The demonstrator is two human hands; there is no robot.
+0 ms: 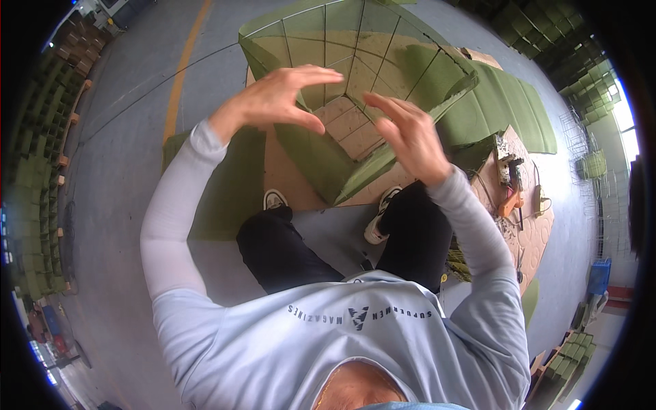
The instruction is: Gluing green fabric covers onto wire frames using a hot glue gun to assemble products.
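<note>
In front of my feet stands a large open-topped box [316, 160] of green mesh fabric on a metal wire frame. Through its opening the wire grid of the bottom [352, 130] shows over brown cardboard. My left hand [277, 99] is raised over the box's near left side, fingers stretched and thumb apart, holding nothing. Above the near right side is my right hand [413, 140], also empty, its fingers extended and slightly blurred. The two hands face each other with a gap between them. Whether either touches the mesh I cannot tell.
A glue gun with an orange handle [509, 203] lies on a cardboard-topped surface [536, 229] to my right. Green fabric sheets lie at the left [225, 184] and far right [509, 102]. Green boxes are stacked along the left edge [31, 184], and wire frames [591, 154] stand right.
</note>
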